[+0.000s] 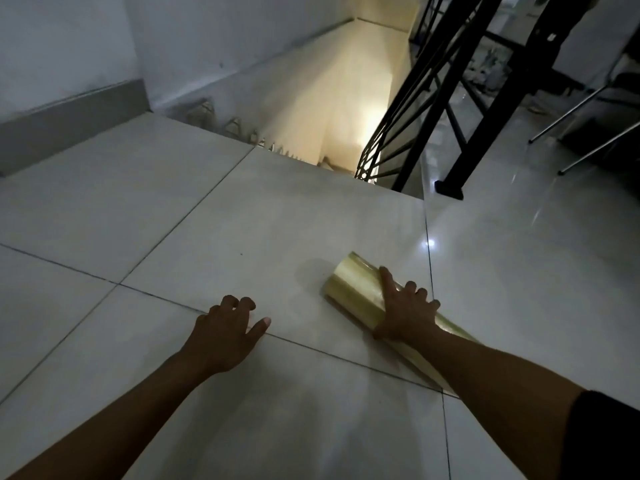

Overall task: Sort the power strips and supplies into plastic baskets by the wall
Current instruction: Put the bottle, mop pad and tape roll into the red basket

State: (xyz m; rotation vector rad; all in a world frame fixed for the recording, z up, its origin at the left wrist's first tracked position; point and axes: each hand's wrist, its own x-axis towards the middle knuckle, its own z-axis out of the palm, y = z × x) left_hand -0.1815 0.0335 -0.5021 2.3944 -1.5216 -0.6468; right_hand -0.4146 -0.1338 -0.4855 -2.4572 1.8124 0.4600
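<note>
My right hand (403,315) wraps a yellowish roll (356,289), perhaps film, its length running from beneath my forearm toward the stairwell (332,109). Left hand (227,329) empty, fingers curled, over pale floor tiles (173,209).

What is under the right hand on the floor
A yellowish translucent roll lies on the white tiled floor, and the right hand rests on top of it. The hand and forearm cover the roll's near end.

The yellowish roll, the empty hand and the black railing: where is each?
yellowish roll (353,284), head view, its bare upper side
left hand (223,329), head view, its back
black railing (412,116), head view, slanted bars
</note>
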